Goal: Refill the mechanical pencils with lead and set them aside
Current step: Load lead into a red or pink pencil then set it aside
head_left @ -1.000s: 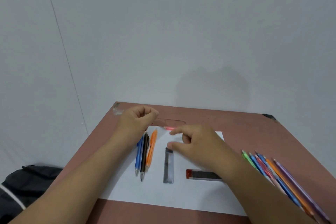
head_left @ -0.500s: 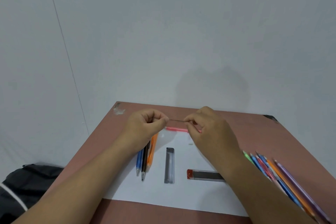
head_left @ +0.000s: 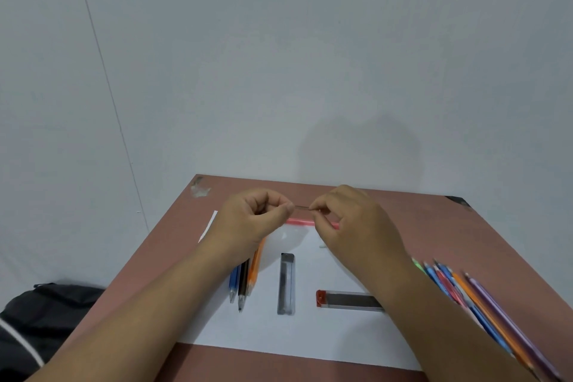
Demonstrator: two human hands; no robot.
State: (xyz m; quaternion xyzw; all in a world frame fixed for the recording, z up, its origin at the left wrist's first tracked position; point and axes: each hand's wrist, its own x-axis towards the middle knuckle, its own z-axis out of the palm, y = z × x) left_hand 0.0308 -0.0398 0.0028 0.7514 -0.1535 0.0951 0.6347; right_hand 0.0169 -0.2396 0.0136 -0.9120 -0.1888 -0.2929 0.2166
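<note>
My left hand (head_left: 251,220) and my right hand (head_left: 350,223) meet above the far edge of the white paper (head_left: 279,332). Between their fingertips runs a thin dark lead (head_left: 302,207), each hand pinching one end. A pink mechanical pencil (head_left: 299,222) lies just below the hands, partly hidden by both. Blue, black and orange pencils (head_left: 245,281) lie side by side on the paper under my left wrist. A clear grey lead case (head_left: 286,284) lies lengthwise at the paper's middle. A second lead case with a red cap (head_left: 344,301) lies crosswise to its right.
Several coloured pencils (head_left: 483,304) lie fanned out on the brown table (head_left: 418,214) to the right of the paper, under my right forearm. A black bag (head_left: 40,316) sits on the floor at the lower left. A white wall stands right behind the table.
My right hand rose from near the grey lead case and met my left hand, with the lead now stretched between them. Over the last half second both hands barely moved.
</note>
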